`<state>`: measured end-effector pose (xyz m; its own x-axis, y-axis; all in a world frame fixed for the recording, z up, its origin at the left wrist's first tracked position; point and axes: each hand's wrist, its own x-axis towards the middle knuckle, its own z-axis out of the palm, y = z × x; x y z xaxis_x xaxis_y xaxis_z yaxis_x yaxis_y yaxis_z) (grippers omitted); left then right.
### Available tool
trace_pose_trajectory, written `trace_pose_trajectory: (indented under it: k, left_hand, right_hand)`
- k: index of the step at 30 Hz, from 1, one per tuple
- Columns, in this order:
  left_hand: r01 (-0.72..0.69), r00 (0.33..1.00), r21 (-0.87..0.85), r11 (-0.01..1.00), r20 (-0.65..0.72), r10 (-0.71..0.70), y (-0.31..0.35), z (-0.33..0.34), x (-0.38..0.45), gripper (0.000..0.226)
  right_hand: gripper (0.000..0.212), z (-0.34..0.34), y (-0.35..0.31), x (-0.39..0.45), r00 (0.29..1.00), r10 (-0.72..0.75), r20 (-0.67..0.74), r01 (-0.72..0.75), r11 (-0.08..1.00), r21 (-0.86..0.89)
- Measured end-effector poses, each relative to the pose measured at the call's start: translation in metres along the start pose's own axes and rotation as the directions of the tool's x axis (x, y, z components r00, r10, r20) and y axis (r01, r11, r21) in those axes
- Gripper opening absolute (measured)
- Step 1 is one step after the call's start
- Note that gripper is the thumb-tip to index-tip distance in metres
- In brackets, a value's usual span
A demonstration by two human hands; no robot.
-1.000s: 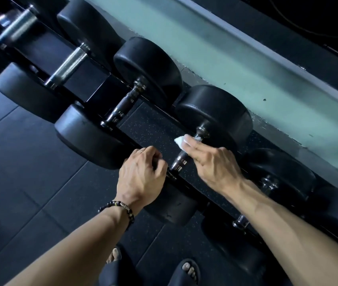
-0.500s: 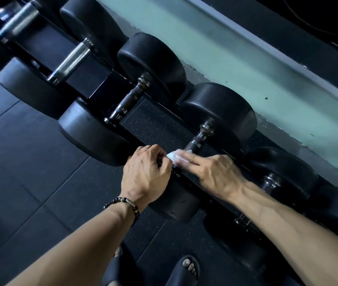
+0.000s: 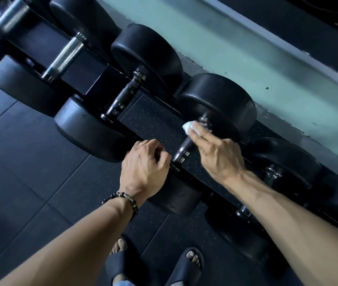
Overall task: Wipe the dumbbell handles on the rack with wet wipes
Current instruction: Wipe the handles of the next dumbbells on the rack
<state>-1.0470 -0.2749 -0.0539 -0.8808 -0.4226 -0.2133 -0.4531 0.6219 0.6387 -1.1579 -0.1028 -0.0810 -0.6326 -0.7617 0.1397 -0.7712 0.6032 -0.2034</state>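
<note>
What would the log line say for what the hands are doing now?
right hand: presses wet wipe on dumbbell handle, far end | left hand: curled at near end | rack

It's dim where I'm working, with a cool bluish cast over everything. The pale wall (image 3: 215, 38) behind the rack is the brightest patch. My forearms catch soft light from above, and the steel handles (image 3: 66, 55) show dull glints. The black weights (image 3: 147, 50) and floor (image 3: 19, 182) sink into shadow. The far top-left corner is smeared with blur, and straight lines bow towards the edges.
</note>
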Motion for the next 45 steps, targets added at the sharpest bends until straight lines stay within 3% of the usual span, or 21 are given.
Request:
trace_pose_trajectory:
  k: [3,5,9,10,13,15,18,20,22,25,30,32,34,35,36,37,39,40,41,45]
  left_hand:
    - [0.006,1.0,0.008,1.0,0.005,-0.006,0.002,-0.001,0.0,0.027]
    - [0.007,1.0,0.012,1.0,0.003,-0.007,0.002,-0.001,0.0,0.028]
    - [0.0,1.0,0.004,1.0,0.003,0.0,0.0,-0.001,0.0,0.033]
    - [0.0,1.0,0.0,1.0,0.001,0.0,0.001,-0.001,0.0,0.035]
    - [0.002,1.0,-0.002,1.0,-0.001,-0.002,0.002,-0.001,0.001,0.037]
    - [0.007,1.0,-0.001,1.0,-0.004,-0.007,0.001,-0.001,0.001,0.034]
    - [0.006,1.0,-0.004,1.0,0.004,-0.006,0.001,0.0,0.0,0.03]
    - [0.006,1.0,-0.007,1.0,0.005,-0.006,0.001,-0.002,0.0,0.031]
    - [0.005,1.0,-0.007,1.0,0.005,-0.005,0.002,-0.002,0.0,0.03]
    - [0.012,1.0,-0.004,1.0,0.0,-0.012,0.003,-0.002,-0.001,0.027]
    - [0.006,1.0,-0.021,1.0,-0.007,-0.006,0.002,-0.001,0.0,0.023]
    - [0.009,1.0,-0.023,1.0,-0.011,-0.009,0.002,-0.001,0.0,0.026]
    - [0.009,1.0,-0.02,1.0,-0.009,-0.009,0.002,-0.001,0.0,0.029]
    - [0.007,1.0,-0.017,1.0,-0.01,-0.007,0.001,0.0,0.0,0.03]
    - [0.005,1.0,-0.015,1.0,-0.012,-0.005,0.001,0.0,0.0,0.029]
    - [0.005,1.0,-0.014,1.0,-0.012,-0.005,0.0,0.001,0.001,0.028]
    - [0.007,1.0,-0.014,1.0,-0.01,-0.007,-0.001,0.002,0.001,0.028]
    - [0.006,1.0,-0.011,1.0,-0.011,-0.006,-0.002,0.002,0.002,0.028]
    - [0.004,1.0,-0.006,1.0,-0.011,-0.004,-0.002,0.002,0.002,0.029]
    - [-0.013,1.0,0.016,1.0,-0.004,0.013,-0.003,0.001,0.002,0.027]
  right_hand:
    - [0.054,-0.004,-0.018,-0.013,0.926,-0.282,0.252,0.258,0.958,0.122]
    - [0.053,-0.007,-0.006,-0.006,0.905,-0.338,0.258,0.314,0.94,0.13]
    - [0.056,-0.003,0.013,0.008,0.994,-0.024,0.104,0.017,0.997,0.07]
    - [0.053,-0.002,0.006,0.004,0.997,-0.018,0.077,0.011,0.996,0.09]
    - [0.052,-0.004,-0.016,-0.013,0.945,-0.275,0.177,0.245,0.954,0.172]
    - [0.056,-0.006,-0.007,-0.011,0.924,-0.333,0.186,0.31,0.94,0.144]
    - [0.069,-0.004,0.012,0.001,0.996,-0.087,0.008,0.086,0.995,0.042]
    - [0.06,-0.002,0.005,0.0,0.998,-0.015,-0.055,0.016,1.0,0.016]
    - [0.054,0.003,-0.008,-0.009,0.984,-0.18,-0.004,0.18,0.983,0.039]
    - [0.064,0.003,-0.006,-0.016,0.925,-0.375,0.059,0.372,0.927,0.055]
    - [0.06,-0.004,0.013,-0.001,0.971,-0.188,-0.149,0.175,0.98,-0.096]
    - [0.04,-0.006,-0.004,-0.01,0.964,-0.126,-0.235,0.119,0.992,-0.043]
    - [0.016,-0.012,-0.027,-0.024,0.945,0.128,-0.3,-0.093,0.987,0.131]
    - [0.016,-0.016,-0.035,-0.029,0.895,0.362,-0.261,-0.285,0.914,0.29]
    - [0.016,-0.019,-0.04,-0.032,0.787,0.602,-0.137,-0.49,0.744,0.454]
    - [0.014,-0.017,-0.041,-0.033,0.623,0.782,-0.001,-0.641,0.511,0.572]
    - [0.011,-0.009,-0.04,-0.028,0.32,0.933,0.167,-0.697,0.112,0.709]
    - [0.008,-0.005,-0.04,-0.019,0.229,0.95,0.214,-0.657,-0.011,0.753]
    - [0.004,-0.001,-0.041,-0.008,0.184,0.951,0.249,-0.622,-0.084,0.779]
    - [0.018,0.008,-0.046,0.031,0.169,0.932,0.321,-0.551,-0.181,0.815]
